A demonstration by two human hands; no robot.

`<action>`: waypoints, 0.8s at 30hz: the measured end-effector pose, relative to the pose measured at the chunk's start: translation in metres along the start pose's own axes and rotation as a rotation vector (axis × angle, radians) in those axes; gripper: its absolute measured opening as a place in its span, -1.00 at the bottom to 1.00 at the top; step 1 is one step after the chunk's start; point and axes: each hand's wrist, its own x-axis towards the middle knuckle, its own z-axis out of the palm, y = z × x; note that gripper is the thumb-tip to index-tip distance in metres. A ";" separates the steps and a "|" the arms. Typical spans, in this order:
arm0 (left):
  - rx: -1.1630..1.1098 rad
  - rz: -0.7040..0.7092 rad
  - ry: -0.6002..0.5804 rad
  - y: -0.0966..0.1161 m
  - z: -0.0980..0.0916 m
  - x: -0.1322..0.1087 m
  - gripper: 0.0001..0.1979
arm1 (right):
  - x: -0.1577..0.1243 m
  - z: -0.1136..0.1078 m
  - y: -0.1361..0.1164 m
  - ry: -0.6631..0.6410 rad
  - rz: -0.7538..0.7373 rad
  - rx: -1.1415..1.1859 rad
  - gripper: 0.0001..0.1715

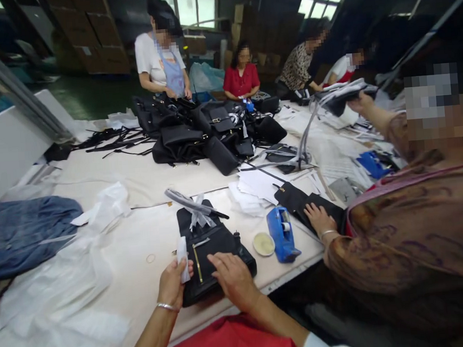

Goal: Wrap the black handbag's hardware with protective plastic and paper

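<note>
A black bag (pixel 221 244) with a gold zipper lies flat on the table in front of me. At its left edge my left hand (pixel 174 282) is closed around a strip of white paper (pixel 182 252). My right hand (pixel 234 277) rests on the bag's front, right of the zipper, fingers stretched out and nothing held in them. Straps wrapped in pale covering (pixel 196 205) lie across the bag's top. Just right of the bag are a small round dish (pixel 263 243) and a blue tape dispenser (pixel 282 233).
A heap of black bags (pixel 212 127) covers the table's middle. Crumpled white wrapping (pixel 71 277) and dark blue cloth (pixel 27 232) lie at left. Close on my right, a co-worker (pixel 420 223) lays one hand on another black bag (pixel 298 203). Several people work across the table.
</note>
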 end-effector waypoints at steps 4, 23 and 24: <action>0.051 0.013 -0.015 -0.001 -0.001 -0.002 -0.74 | -0.043 -0.050 0.101 0.335 0.497 -0.081 -0.61; 0.217 0.026 -0.021 -0.005 0.006 -0.006 -0.75 | -0.116 -0.076 0.207 0.395 1.071 0.262 -0.56; 0.223 0.022 -0.020 -0.005 0.006 -0.005 -0.77 | -0.120 -0.074 0.205 0.417 1.081 0.345 -0.56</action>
